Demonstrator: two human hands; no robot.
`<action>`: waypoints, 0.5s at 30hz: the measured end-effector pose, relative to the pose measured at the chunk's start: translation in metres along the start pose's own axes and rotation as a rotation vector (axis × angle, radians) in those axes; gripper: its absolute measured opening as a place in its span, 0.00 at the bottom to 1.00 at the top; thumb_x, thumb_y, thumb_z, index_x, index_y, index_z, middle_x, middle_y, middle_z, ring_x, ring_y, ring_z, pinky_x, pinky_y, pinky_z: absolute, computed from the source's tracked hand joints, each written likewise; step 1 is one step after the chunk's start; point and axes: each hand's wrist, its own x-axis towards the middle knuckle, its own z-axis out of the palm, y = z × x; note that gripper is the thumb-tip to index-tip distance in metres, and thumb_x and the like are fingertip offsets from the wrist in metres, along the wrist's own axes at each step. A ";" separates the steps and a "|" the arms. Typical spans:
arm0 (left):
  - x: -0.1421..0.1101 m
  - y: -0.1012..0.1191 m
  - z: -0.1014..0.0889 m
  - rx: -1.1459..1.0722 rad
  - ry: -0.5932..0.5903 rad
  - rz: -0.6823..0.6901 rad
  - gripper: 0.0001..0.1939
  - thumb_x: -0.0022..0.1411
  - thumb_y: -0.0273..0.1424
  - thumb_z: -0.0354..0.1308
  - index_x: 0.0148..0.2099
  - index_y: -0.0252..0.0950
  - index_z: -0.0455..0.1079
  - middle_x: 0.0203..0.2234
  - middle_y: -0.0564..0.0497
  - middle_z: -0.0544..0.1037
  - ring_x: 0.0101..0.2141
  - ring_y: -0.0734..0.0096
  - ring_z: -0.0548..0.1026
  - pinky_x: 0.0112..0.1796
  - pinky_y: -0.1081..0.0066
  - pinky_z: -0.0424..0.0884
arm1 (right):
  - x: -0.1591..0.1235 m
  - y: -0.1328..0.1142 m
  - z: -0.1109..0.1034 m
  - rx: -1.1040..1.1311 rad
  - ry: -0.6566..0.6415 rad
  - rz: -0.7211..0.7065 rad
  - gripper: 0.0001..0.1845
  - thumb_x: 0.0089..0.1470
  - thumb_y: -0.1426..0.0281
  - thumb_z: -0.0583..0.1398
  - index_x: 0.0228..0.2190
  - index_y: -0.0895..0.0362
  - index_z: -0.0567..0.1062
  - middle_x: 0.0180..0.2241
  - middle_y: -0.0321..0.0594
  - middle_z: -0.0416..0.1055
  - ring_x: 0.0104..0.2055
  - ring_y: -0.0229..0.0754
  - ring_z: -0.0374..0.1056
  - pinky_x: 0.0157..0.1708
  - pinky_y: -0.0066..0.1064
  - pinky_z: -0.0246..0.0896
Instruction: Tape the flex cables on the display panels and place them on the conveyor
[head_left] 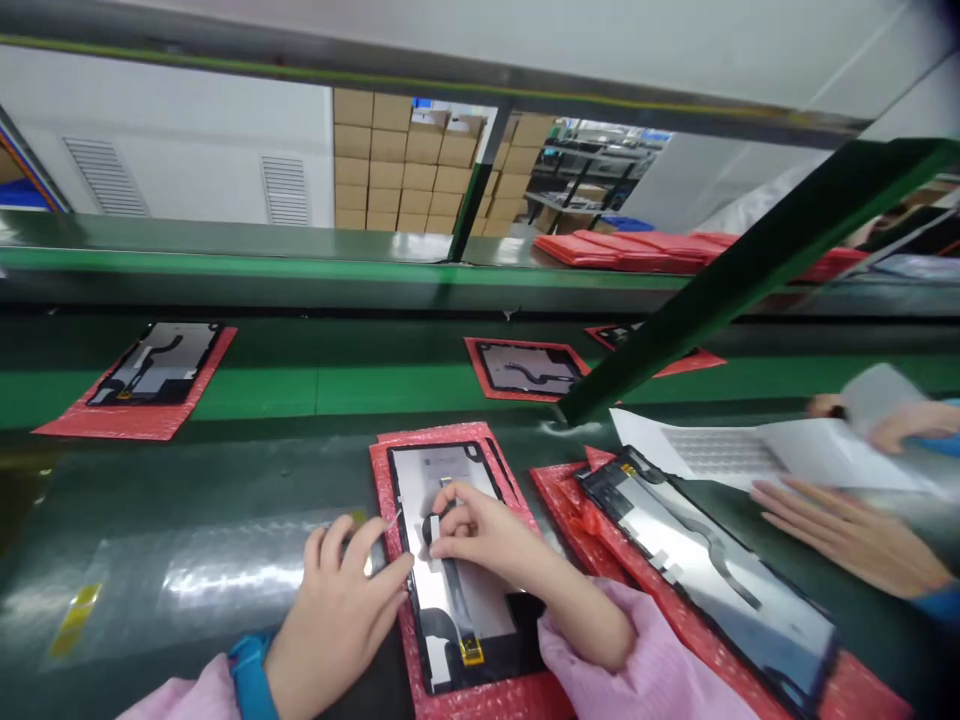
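Observation:
A tablet display panel [487,610], silver-backed with a black frame, lies on red bubble wrap [420,695] in front of me. A dark flex cable with a yellow connector [471,652] runs along its back. My right hand [480,535] is over the panel, thumb and fingertips pinched at a small white strip [435,530] beside a dark patch. At the panel's left edge is my left hand [337,600], with its fingers bent and apart. A thin pale sliver shows by its index fingertip; whether it is held is unclear.
To the right, another display panel [705,560] rests aslant on red bubble wrap. A co-worker's hands [855,530] handle white sheets [727,450] there. Further panels [161,365] lie on the green belt [360,390]. A slanted green post [750,290] crosses the right side.

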 end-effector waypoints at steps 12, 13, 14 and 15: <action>0.007 0.015 0.017 0.010 -0.135 0.045 0.17 0.60 0.36 0.64 0.52 0.47 0.72 0.49 0.48 0.73 0.48 0.48 0.60 0.46 0.51 0.57 | -0.001 0.007 0.010 -0.105 0.146 -0.076 0.23 0.38 0.70 0.68 0.31 0.50 0.59 0.21 0.25 0.72 0.20 0.33 0.54 0.23 0.28 0.48; 0.007 0.015 0.018 -0.003 -0.134 0.038 0.15 0.62 0.37 0.63 0.52 0.47 0.72 0.48 0.48 0.74 0.48 0.48 0.60 0.46 0.52 0.57 | 0.001 0.007 0.011 -0.104 0.170 -0.095 0.23 0.39 0.69 0.68 0.31 0.50 0.59 0.22 0.25 0.72 0.20 0.33 0.54 0.24 0.28 0.48; 0.007 0.015 0.019 -0.018 -0.136 0.029 0.14 0.63 0.37 0.62 0.51 0.48 0.72 0.48 0.49 0.74 0.48 0.48 0.60 0.46 0.52 0.58 | 0.003 0.007 0.011 -0.111 0.195 -0.113 0.23 0.39 0.69 0.67 0.31 0.50 0.58 0.22 0.25 0.72 0.20 0.34 0.54 0.24 0.28 0.49; 0.006 0.015 0.019 -0.036 -0.137 0.019 0.13 0.63 0.38 0.61 0.51 0.48 0.72 0.47 0.49 0.74 0.49 0.48 0.61 0.46 0.52 0.58 | 0.006 0.007 0.011 -0.127 0.217 -0.126 0.22 0.41 0.69 0.67 0.31 0.50 0.58 0.23 0.25 0.72 0.21 0.34 0.55 0.25 0.29 0.50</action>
